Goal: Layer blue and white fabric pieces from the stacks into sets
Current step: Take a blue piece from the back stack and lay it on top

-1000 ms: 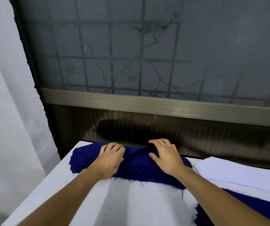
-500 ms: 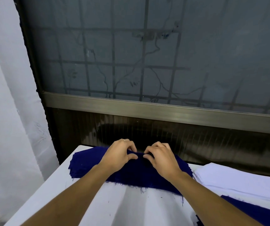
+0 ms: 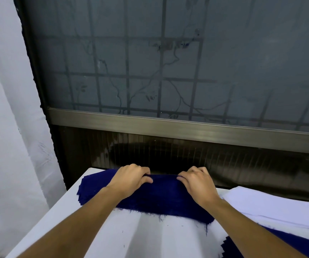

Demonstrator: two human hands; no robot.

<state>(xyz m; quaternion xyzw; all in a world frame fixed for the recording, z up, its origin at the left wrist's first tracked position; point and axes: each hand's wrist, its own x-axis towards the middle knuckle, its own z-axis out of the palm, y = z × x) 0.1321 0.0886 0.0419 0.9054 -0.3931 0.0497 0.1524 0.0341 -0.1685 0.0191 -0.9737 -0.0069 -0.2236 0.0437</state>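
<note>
Curled fingers (image 3: 143,171) of the left hand (image 3: 131,180) and right hand (image 3: 196,183) pinch the far edge of the top blue piece (image 3: 163,177), which forms a taut ridge between them. Under the palms lies the frayed blue stack (image 3: 94,189) on the white table (image 3: 150,239). The smooth white stack (image 3: 273,207) lies just right of the right hand. Half a second earlier the hands nearly met; now they are apart.

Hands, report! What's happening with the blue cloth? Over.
Left hand and right hand both pinch far edge of top blue piece. White stack lies at right. Nothing blocking.
</note>
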